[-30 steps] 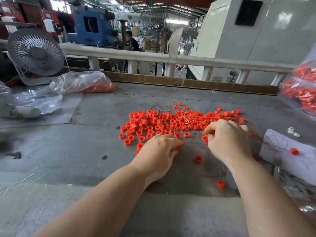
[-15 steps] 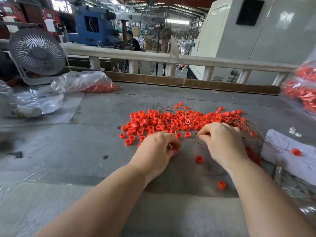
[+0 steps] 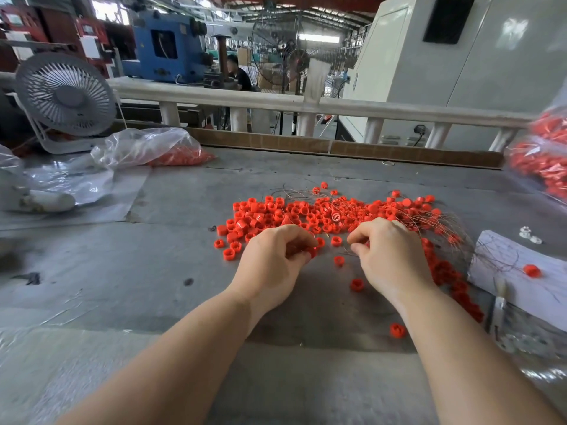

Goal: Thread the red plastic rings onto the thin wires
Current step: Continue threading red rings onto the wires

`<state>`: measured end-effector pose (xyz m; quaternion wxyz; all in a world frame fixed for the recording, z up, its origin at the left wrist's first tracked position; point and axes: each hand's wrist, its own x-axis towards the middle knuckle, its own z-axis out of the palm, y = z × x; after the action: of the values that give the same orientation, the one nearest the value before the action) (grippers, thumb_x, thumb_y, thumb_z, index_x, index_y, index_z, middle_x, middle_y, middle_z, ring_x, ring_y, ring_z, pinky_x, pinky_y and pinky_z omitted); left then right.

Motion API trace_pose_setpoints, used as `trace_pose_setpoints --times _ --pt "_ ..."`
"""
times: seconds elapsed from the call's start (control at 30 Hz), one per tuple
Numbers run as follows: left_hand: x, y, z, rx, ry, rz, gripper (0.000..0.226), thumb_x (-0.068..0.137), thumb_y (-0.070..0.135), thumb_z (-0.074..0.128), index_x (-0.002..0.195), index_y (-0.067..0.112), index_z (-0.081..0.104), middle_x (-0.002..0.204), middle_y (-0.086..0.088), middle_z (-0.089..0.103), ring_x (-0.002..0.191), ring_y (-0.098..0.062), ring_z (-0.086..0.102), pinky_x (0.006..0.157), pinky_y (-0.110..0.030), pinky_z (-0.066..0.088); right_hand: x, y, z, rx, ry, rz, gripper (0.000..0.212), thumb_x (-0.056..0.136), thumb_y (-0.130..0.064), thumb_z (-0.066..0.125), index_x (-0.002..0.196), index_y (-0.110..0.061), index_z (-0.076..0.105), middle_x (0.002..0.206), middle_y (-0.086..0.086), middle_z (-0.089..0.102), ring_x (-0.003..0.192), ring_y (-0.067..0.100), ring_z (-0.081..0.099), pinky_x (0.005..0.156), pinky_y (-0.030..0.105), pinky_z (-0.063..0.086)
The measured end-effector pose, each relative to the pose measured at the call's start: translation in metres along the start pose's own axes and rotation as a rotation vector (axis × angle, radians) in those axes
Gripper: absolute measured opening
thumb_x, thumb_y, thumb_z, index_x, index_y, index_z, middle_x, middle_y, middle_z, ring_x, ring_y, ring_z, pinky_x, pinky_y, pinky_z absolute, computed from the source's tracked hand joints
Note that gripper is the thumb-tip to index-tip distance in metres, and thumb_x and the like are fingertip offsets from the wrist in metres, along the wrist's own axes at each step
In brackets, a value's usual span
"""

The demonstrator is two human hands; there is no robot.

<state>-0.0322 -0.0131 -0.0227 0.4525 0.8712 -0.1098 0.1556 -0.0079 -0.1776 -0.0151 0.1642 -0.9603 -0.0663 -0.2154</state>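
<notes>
A wide pile of small red plastic rings (image 3: 322, 214) lies on the grey table, tangled with thin wires (image 3: 435, 222) that fan out to the right. My left hand (image 3: 273, 265) has its fingers curled and pinches one red ring (image 3: 312, 251) at its fingertips, just in front of the pile. Close beside it, my right hand (image 3: 389, 256) is curled with thumb and forefinger pinched together; a thin wire seems to be held there, but it is too fine to see clearly. Several loose rings (image 3: 356, 284) lie between and below the hands.
A clear bag with red rings (image 3: 159, 148) and a grey fan (image 3: 66, 93) sit at the back left. Another bag of red rings (image 3: 543, 161) hangs at the right edge. White paper (image 3: 521, 271) with one ring and wires lies at the right. A railing (image 3: 276, 101) borders the table.
Both hands have drawn closer together in front of the pile. My left hand has lifted a ring off the table and my right hand moved left toward it.
</notes>
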Motion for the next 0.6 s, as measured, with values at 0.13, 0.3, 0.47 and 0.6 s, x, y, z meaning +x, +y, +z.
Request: trace_pose_setpoints --times 0.13,0.3,0.47,0.6 --pt "-0.0004 -0.0009 -0.0005 0.028 0.017 -0.018 0.016 0.081 0.005 0.068 0.090 0.017 0.072 0.078 0.015 0.063 0.074 0.001 0.058 0.069 -0.002 0.040 0.0001 0.0005 0.0013 -0.064 -0.046 0.068 0.008 0.086 -0.025 0.064 0.084 -0.025 0.071 0.099 -0.003 0.065 0.104 0.022 0.051 0.088 0.033 0.031" --pt "-0.0010 -0.0007 -0.0001 0.048 0.011 -0.006 0.016 0.081 0.006 0.069 0.090 0.018 0.071 0.075 0.019 0.059 0.071 0.007 0.054 0.066 0.001 0.038 0.0002 -0.0005 0.0021 -0.085 -0.080 0.117 0.005 0.084 -0.030 0.067 0.082 -0.027 0.070 0.097 -0.004 0.064 0.104 0.021 0.051 0.080 0.033 0.024" --pt "-0.0013 -0.0003 0.0005 0.047 0.012 -0.005 0.015 0.081 0.006 0.069 0.089 0.018 0.072 0.074 0.019 0.059 0.069 0.007 0.054 0.066 0.001 0.038 0.0001 0.0022 0.0066 -0.175 -0.132 0.085 0.010 0.093 -0.029 0.055 0.097 -0.025 0.063 0.109 -0.003 0.055 0.112 0.021 0.046 0.088 0.037 0.030" --pt "-0.0010 -0.0001 0.0002 0.046 0.008 -0.011 0.016 0.081 0.006 0.069 0.088 0.019 0.071 0.073 0.023 0.058 0.070 0.007 0.055 0.066 0.001 0.038 0.0015 0.0023 0.0036 -0.070 -0.027 0.083 0.010 0.093 -0.024 0.054 0.085 -0.025 0.061 0.096 -0.006 0.051 0.106 0.020 0.046 0.076 0.032 0.019"
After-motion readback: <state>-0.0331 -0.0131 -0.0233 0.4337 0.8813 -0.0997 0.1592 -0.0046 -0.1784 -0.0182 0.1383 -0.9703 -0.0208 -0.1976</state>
